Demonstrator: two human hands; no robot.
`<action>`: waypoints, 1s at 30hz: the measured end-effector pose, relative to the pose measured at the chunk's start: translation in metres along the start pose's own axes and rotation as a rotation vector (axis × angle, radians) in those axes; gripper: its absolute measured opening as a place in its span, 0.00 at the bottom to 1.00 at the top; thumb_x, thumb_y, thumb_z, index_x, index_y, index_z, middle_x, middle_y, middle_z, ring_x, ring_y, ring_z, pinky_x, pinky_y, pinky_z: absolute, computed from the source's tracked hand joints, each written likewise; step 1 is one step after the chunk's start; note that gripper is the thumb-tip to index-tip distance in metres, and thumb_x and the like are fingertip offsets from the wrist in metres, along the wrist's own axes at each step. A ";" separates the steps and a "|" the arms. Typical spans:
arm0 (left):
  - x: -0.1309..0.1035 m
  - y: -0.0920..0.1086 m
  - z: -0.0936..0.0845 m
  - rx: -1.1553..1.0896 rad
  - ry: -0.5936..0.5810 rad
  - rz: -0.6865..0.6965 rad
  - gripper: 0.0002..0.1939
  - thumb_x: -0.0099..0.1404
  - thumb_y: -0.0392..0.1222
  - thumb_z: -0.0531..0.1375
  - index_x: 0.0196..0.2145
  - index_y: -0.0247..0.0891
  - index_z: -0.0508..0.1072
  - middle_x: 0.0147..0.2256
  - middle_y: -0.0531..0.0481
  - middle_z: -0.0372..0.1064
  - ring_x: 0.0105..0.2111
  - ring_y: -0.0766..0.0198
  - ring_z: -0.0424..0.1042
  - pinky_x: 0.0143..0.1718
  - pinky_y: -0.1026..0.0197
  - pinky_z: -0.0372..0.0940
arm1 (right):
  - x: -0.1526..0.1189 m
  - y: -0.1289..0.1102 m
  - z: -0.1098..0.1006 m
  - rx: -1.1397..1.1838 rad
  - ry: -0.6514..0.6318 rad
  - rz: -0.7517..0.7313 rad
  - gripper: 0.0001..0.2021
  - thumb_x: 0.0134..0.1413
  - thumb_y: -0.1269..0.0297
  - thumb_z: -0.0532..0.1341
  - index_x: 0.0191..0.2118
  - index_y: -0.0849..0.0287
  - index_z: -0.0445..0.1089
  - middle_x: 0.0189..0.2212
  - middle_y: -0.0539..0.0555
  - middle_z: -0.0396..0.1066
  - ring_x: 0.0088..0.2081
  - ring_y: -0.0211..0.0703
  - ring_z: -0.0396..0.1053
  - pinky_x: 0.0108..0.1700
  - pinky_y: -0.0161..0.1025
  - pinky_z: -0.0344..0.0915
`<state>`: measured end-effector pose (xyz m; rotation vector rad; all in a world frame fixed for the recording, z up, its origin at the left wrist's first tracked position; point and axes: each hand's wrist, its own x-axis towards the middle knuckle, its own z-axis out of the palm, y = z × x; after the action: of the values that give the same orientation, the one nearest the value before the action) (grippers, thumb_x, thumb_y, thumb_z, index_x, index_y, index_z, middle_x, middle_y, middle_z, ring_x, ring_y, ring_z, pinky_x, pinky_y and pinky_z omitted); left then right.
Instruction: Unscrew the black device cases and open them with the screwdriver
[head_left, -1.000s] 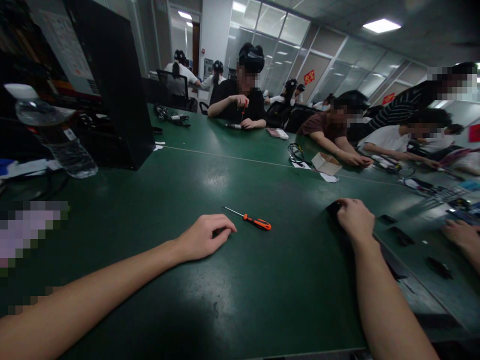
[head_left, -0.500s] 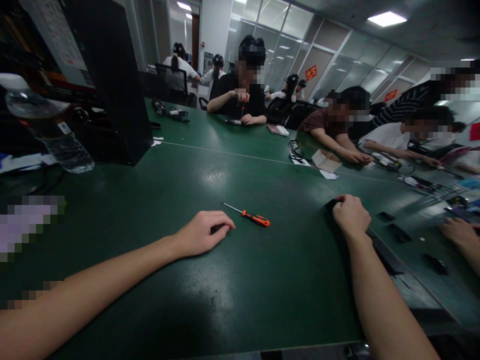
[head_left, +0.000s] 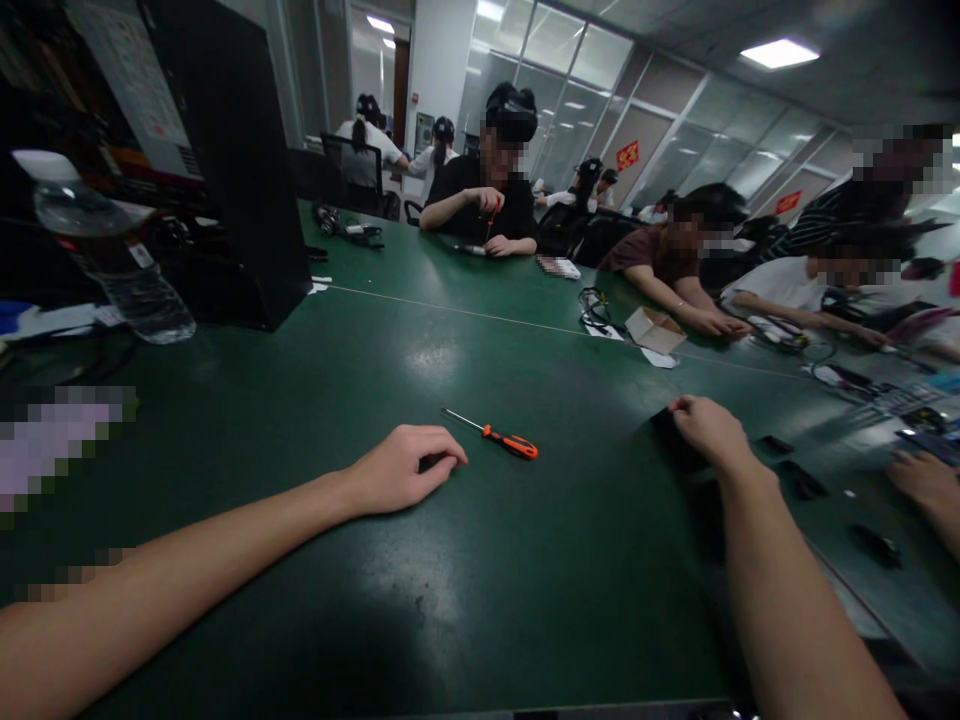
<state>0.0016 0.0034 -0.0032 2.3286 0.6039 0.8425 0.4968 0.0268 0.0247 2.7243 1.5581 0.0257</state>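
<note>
On the green table (head_left: 525, 560) lies a screwdriver (head_left: 510, 441) with an orange and black handle, its shaft pointing to the upper left. Just left of it my left hand (head_left: 412, 467) rests on the tabletop, fingers curled with a gap between thumb and forefinger, holding nothing I can see. Toward the right, my right hand (head_left: 709, 430) is closed on the end of a black flat object (head_left: 675, 440), which extends down beneath my wrist and is partly hidden by it.
A plastic bottle (head_left: 124, 260) and a tall black case (head_left: 240, 180) stand at the left. Beyond are a small open box (head_left: 654, 330) and cables (head_left: 594, 306). A person's hand (head_left: 926, 485) is at the right edge; several people sit around the table.
My right hand has shifted slightly right and more of the black object shows beside it. My left hand and the screwdriver have stayed in place.
</note>
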 end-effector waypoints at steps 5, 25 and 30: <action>0.000 0.000 0.000 0.008 -0.011 -0.001 0.10 0.71 0.34 0.56 0.41 0.36 0.78 0.39 0.46 0.78 0.40 0.62 0.77 0.44 0.60 0.69 | -0.007 -0.001 0.005 0.003 0.032 0.048 0.19 0.64 0.64 0.48 0.49 0.58 0.74 0.49 0.66 0.73 0.47 0.59 0.72 0.41 0.46 0.65; -0.002 -0.001 -0.001 0.003 -0.054 -0.002 0.10 0.71 0.33 0.55 0.42 0.35 0.78 0.39 0.47 0.77 0.39 0.63 0.76 0.43 0.63 0.67 | -0.023 -0.001 0.019 0.059 0.289 -0.026 0.19 0.63 0.59 0.52 0.50 0.56 0.76 0.55 0.62 0.72 0.48 0.56 0.73 0.44 0.47 0.67; -0.002 -0.002 0.000 0.003 -0.051 0.005 0.10 0.72 0.34 0.56 0.42 0.35 0.78 0.39 0.46 0.77 0.39 0.63 0.76 0.43 0.62 0.68 | -0.046 0.023 0.004 0.059 0.331 0.110 0.24 0.65 0.56 0.50 0.57 0.62 0.71 0.52 0.70 0.73 0.50 0.64 0.72 0.43 0.52 0.68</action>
<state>-0.0003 0.0034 -0.0057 2.3474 0.5781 0.7821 0.4933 -0.0241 0.0204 2.9695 1.4903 0.4597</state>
